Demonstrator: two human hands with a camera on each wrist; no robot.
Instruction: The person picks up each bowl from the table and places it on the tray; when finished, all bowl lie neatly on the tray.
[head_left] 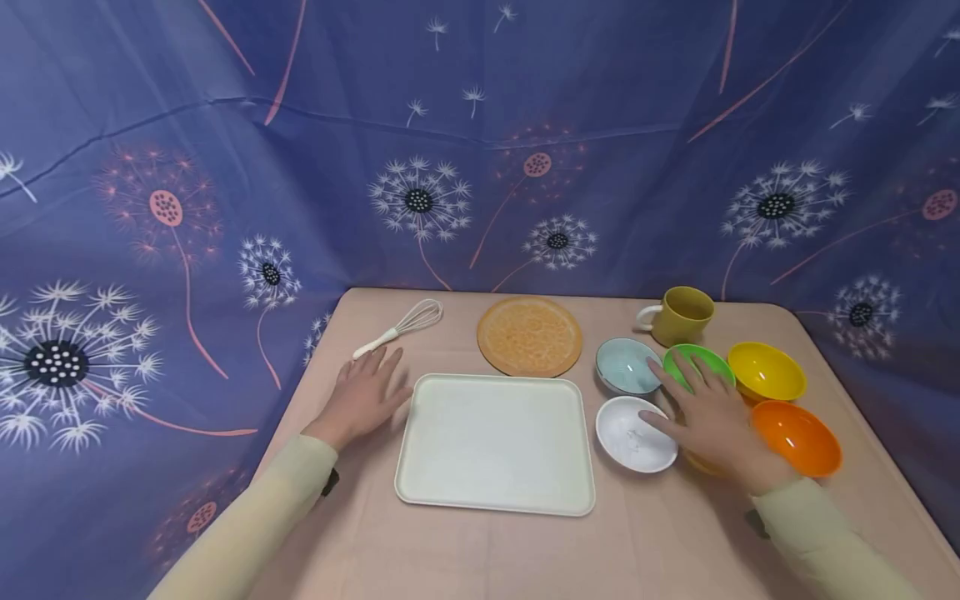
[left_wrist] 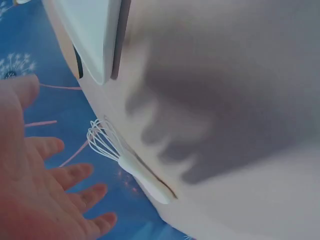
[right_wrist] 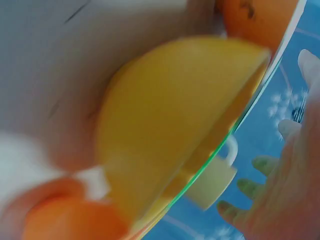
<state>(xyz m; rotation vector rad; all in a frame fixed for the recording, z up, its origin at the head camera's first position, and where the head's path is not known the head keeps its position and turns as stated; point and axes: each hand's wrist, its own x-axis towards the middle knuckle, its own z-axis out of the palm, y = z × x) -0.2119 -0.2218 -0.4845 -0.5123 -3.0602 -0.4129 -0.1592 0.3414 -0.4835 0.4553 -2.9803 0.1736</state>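
Observation:
My left hand [head_left: 363, 396] hovers over the table left of a pale rectangular tray [head_left: 495, 442], its fingers spread and holding nothing. Just beyond its fingertips lies a white whisk [head_left: 397, 327], seen also in the left wrist view. My right hand [head_left: 708, 425], fingers apart, is above a cluster of bowls. Around it are a light blue bowl [head_left: 628, 367], a green bowl [head_left: 712, 357], a white bowl [head_left: 636, 435], a yellow bowl [head_left: 767, 372] and an orange bowl [head_left: 797, 439]. Another yellowish bowl [right_wrist: 165, 105] is mostly hidden under that hand in the head view.
A round tan board [head_left: 529, 337] lies behind the tray. An olive mug [head_left: 681, 317] with a white handle stands behind the bowls. Blue dandelion-patterned cloth [head_left: 480, 192] hangs along the table's back and sides. Pinkish cloth covers the table [head_left: 465, 554].

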